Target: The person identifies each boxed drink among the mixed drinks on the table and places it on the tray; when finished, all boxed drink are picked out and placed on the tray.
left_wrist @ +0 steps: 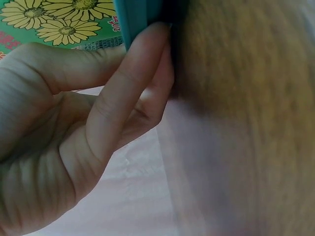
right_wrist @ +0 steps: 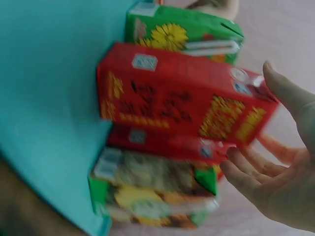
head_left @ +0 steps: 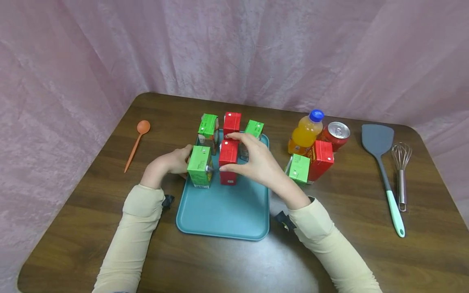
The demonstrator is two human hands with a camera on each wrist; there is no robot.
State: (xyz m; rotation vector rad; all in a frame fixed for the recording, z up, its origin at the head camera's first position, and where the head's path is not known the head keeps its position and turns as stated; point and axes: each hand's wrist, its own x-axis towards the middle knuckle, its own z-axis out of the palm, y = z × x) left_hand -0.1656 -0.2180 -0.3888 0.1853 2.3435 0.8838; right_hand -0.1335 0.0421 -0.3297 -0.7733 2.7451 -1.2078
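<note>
At the left side of the blue tray, my left hand pinches the tray's rim between thumb and fingers. Beside that hand a green drink carton with a straw stands upright on the tray. My right hand spans the top of the front red drink carton; its thumb is at one side and its fingers at the other, spread around the carton with no firm grip visible. Behind stand a green carton, a red carton and another green carton, partly hidden by my right hand.
Right of the tray stand a green carton, a red carton, an orange drink bottle and a can. Farther right lie a spatula and a whisk. An orange spoon lies left.
</note>
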